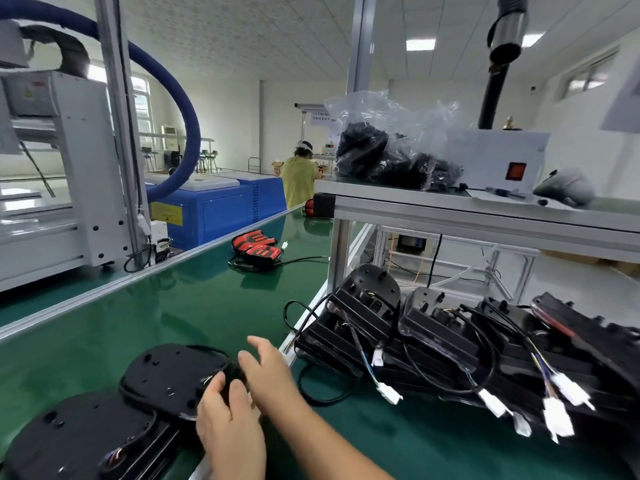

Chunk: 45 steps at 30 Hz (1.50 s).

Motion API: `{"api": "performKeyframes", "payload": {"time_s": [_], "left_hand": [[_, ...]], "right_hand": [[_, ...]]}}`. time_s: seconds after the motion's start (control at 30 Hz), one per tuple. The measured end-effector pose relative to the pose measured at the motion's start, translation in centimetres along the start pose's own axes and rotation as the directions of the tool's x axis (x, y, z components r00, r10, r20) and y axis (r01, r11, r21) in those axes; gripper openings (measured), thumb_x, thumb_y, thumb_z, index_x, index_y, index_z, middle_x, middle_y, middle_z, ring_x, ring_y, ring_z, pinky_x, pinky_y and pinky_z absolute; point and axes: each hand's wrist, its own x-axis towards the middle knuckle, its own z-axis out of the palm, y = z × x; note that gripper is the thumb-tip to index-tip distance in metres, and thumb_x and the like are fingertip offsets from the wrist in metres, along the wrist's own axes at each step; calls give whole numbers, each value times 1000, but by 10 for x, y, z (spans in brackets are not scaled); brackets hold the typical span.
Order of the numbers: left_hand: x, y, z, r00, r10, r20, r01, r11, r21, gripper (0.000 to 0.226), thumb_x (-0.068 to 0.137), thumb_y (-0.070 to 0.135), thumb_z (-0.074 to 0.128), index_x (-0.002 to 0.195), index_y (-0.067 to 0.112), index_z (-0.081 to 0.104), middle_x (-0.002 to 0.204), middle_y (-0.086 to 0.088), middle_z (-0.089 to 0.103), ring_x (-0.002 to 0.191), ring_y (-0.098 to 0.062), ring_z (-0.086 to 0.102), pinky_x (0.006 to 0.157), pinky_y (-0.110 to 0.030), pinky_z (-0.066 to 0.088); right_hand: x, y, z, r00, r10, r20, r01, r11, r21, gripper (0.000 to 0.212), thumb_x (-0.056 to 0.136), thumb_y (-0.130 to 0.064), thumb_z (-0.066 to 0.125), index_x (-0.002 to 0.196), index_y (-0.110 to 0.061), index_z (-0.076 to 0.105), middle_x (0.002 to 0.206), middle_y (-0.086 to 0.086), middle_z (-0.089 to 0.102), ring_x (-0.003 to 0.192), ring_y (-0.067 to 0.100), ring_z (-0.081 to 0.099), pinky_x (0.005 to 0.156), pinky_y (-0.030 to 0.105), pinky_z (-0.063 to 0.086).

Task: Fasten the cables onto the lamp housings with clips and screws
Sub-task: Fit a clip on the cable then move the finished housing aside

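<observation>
Two black lamp housings lie back-up on the green belt at the lower left: one [169,375] farther off, one [76,438] at the frame's bottom edge. My left hand [225,420] grips the right end of the farther housing, where its black cable comes out. My right hand [268,370] lies over that same spot with fingers nearly straight, touching the housing's edge. What is under the hands is hidden. A black cable [322,393] loops on the belt just right of my hands.
Several black housings [433,327] with cables and white connectors [391,393] are stacked at the right. A red lamp [256,249] lies farther along the belt. A shelf [485,209] holds a bag of black parts [391,157]. A person [299,178] works at the far end.
</observation>
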Motion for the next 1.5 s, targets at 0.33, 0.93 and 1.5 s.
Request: {"api": "performKeyframes", "payload": {"time_s": [0.33,0.93,1.5], "left_hand": [[-89,40,95,838,9,546,63,992,-112,21,97,25,47,116,22,53,117,2,54,100,-7,54,92,-31,45],[-60,71,191,668,-310,676,435,900,-17,60,68,26,79,114,1,50,98,-21,67,81,-40,69,72,-56,56],[-152,31,72,646,-268,715,535,827,-173,29,91,23,57,90,-5,67,86,-22,71,78,-30,72,58,-31,57]], "right_hand": [[-111,38,-215,721,-455,-523,-153,632,-759,66,74,-43,74,128,-13,51,126,1,53,120,23,45,100,36,36],[-110,69,-236,811,-330,-484,-402,288,-869,51,67,-25,73,113,-11,57,98,2,64,104,23,55,85,34,43],[-234,87,-193,762,-503,-409,-20,613,-790,65,67,-9,78,127,-17,53,114,5,58,98,25,61,71,33,55]]}}
